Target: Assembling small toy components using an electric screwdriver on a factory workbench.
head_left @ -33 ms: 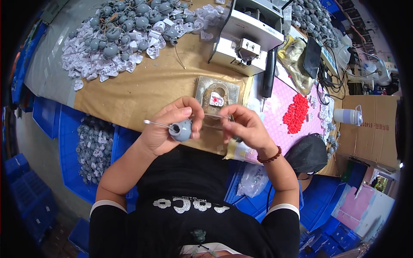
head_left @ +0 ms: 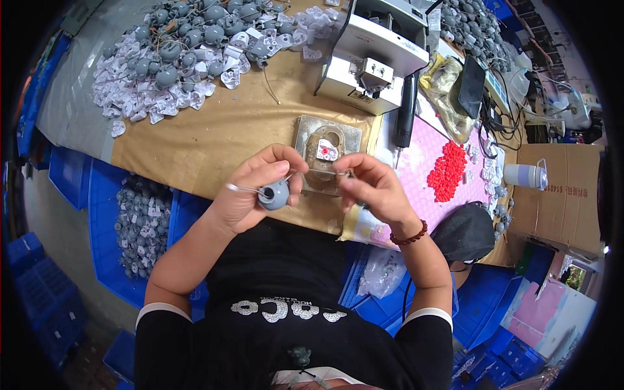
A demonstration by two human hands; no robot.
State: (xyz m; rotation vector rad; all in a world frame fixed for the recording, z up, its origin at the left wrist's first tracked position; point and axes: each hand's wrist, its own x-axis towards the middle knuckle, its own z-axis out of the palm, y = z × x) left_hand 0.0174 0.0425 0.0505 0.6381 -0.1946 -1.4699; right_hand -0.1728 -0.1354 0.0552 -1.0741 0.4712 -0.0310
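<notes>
My left hand [head_left: 244, 205] is closed around a grey hollow ball-shaped part [head_left: 277, 197], its dark round opening turned to the left. A thin pale cord [head_left: 244, 189] comes out of that opening on the left. Between my hands the cord runs across to my right hand [head_left: 380, 192], whose thumb and forefinger pinch it. A small dark bit shows at those fingertips, too small to name. Just beyond my hands lies a square metal plate [head_left: 351, 140] with a shaped recess. A white plastic piece [head_left: 327, 151] with a red centre sits in it.
A white press-like machine [head_left: 364, 58] stands behind the plate, beside a black-handled screwdriver [head_left: 407, 110]. Red small parts [head_left: 447, 172] lie on pink wrap at right. Grey balls and white pieces [head_left: 162, 91] are heaped at far left. A blue bin [head_left: 104, 240] holds more grey parts.
The cord's left end has drawn a little nearer the grey ball. My right hand has shifted and turned slightly, and the cord between the hands sits differently. My left hand keeps its hold.
</notes>
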